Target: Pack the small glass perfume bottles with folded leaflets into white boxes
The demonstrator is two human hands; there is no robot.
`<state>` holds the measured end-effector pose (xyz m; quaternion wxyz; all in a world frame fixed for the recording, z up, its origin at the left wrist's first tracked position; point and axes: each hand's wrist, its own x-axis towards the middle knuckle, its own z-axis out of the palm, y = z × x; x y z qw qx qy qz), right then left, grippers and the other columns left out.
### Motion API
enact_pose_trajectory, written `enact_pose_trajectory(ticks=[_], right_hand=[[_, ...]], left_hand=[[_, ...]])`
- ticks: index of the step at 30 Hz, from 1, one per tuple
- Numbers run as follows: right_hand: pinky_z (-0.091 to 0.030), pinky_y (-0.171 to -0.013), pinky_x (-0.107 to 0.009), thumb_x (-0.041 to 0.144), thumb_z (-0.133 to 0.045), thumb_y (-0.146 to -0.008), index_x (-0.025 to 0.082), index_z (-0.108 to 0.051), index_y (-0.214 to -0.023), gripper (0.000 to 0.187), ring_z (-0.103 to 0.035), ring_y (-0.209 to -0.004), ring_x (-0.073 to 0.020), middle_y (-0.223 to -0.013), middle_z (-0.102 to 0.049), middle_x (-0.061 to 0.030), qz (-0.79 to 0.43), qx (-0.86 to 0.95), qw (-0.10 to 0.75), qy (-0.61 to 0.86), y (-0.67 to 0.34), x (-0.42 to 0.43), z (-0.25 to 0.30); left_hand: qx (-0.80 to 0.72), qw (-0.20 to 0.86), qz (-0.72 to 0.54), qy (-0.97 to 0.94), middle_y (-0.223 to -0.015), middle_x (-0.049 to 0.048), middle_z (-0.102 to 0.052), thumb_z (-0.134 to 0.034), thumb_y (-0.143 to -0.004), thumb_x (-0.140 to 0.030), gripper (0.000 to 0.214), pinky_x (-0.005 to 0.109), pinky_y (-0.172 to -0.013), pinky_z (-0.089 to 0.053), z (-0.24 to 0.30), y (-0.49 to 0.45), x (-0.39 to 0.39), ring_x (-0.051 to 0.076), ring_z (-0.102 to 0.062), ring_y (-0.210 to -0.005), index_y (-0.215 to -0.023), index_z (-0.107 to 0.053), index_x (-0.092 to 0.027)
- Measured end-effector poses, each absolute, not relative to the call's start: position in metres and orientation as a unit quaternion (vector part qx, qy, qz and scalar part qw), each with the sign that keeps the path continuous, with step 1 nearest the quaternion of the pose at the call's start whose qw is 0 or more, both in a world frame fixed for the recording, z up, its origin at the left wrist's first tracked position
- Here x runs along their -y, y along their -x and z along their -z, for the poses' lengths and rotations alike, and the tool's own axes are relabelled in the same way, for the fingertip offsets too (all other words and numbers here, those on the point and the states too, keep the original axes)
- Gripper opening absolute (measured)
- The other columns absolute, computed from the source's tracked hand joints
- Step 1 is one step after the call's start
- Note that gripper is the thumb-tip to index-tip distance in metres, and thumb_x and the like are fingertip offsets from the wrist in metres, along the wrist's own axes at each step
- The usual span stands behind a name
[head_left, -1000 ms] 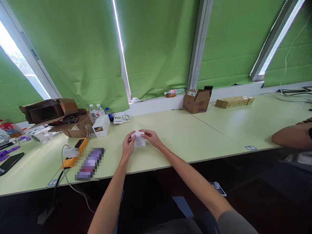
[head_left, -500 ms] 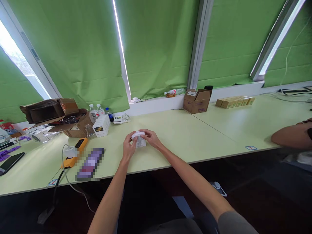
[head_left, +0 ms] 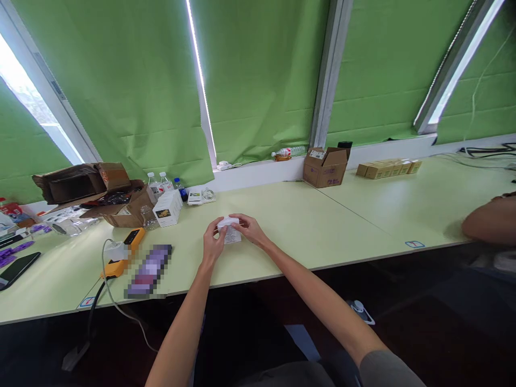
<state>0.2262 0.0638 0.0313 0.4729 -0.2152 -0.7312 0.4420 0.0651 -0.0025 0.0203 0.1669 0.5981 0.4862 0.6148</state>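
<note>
A small white box (head_left: 233,235) with fine print on its near face is held upright just over the table (head_left: 290,226), or resting on it; I cannot tell which. My left hand (head_left: 213,242) grips its left side, with the thumb at the upper near edge. From the right, my right hand (head_left: 250,229) holds the top edge between thumb and fingers. The fingertips behind the box are partly hidden.
Left of my hands lie a blurred-out purple phone (head_left: 149,271) and an orange power strip (head_left: 117,267). White boxes (head_left: 168,209), bottles (head_left: 155,185) and an open carton (head_left: 129,209) stand behind. Rightward are a brown carton (head_left: 324,171), yellowish boxes (head_left: 382,169) and another person's arm (head_left: 489,220).
The other person's arm at the right edge has drawn a little further right. My hands and the white box stay almost in the same place.
</note>
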Motion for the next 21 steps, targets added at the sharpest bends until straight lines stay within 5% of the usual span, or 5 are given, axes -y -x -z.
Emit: enact_pose_trajectory(ticks=[21], right_hand=[[-0.051, -0.073, -0.029, 0.050, -0.055, -0.086, 0.020, -0.060, -0.116, 0.043, -0.064, -0.087, -0.0184, -0.101, -0.067, -0.0058, -0.417, 0.731, 0.485, 0.238, -0.2226, -0.0620, -0.0319]], left_hand=[[-0.480, 0.203, -0.642, -0.562, -0.105, 0.0080, -0.067, -0.054, -0.086, -0.053, 0.045, 0.029, -0.074, -0.051, -0.0236, -0.0664, 0.0030, 0.019, -0.064, -0.088, -0.118, -0.061, -0.021]])
